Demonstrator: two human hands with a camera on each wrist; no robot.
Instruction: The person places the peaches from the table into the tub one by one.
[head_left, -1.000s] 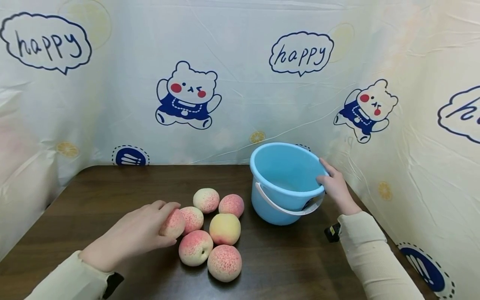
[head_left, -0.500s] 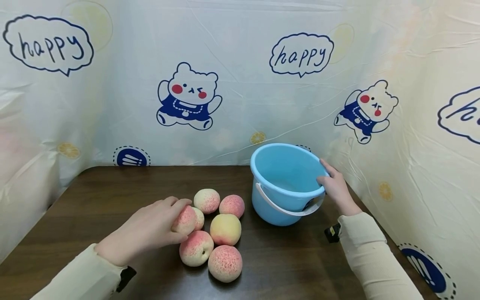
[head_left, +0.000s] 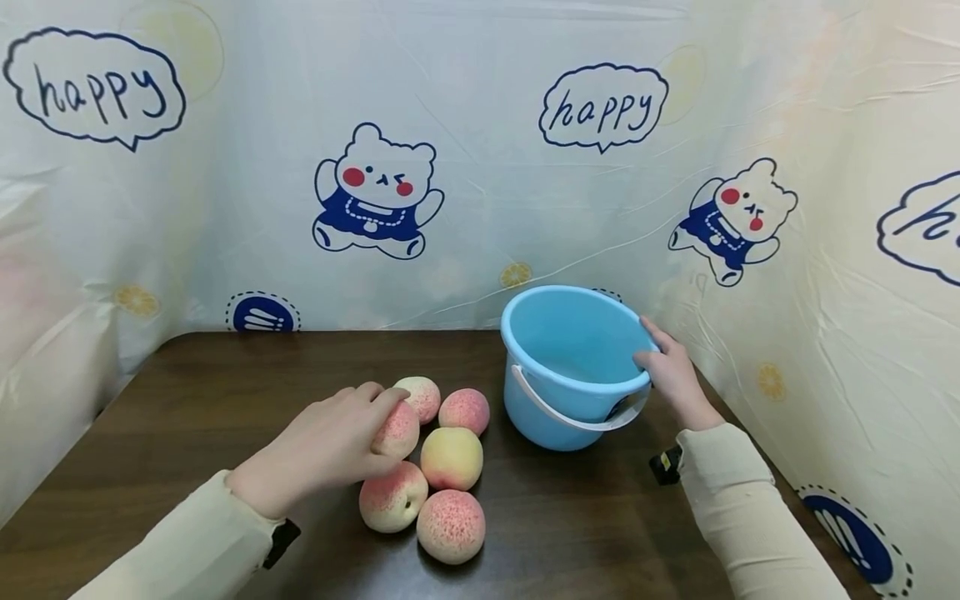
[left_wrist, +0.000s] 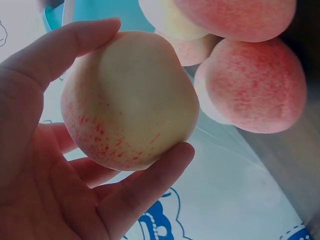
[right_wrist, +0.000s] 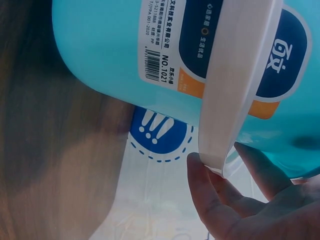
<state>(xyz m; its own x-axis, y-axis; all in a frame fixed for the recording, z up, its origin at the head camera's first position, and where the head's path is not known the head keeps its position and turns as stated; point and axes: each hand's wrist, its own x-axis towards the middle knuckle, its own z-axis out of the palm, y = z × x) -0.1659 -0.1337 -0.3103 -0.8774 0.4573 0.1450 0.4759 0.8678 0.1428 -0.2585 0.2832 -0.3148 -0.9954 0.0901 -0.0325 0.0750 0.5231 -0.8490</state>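
Note:
My left hand (head_left: 330, 446) holds a pink and cream peach (head_left: 398, 429) above a cluster of several peaches (head_left: 450, 457) on the dark wooden table (head_left: 225, 392). In the left wrist view the thumb and fingers (left_wrist: 145, 187) curl round that peach (left_wrist: 127, 100), with other peaches (left_wrist: 255, 85) close by. A light blue plastic bucket (head_left: 570, 362) with a white handle (head_left: 562, 415) stands to the right of the peaches. My right hand (head_left: 671, 375) grips its right rim, thumb inside. The right wrist view shows the bucket wall (right_wrist: 125, 50), label and handle (right_wrist: 235, 80) close up.
A cream curtain (head_left: 480, 150) printed with bears and "happy" bubbles closes off the back and both sides. Bare tabletop lies to the left and front of the peaches. A small black device (head_left: 663, 464) sits at my right sleeve.
My left hand has carried its peach up and to the right, from the cluster's left edge to over its middle. The right hand and bucket have stayed put.

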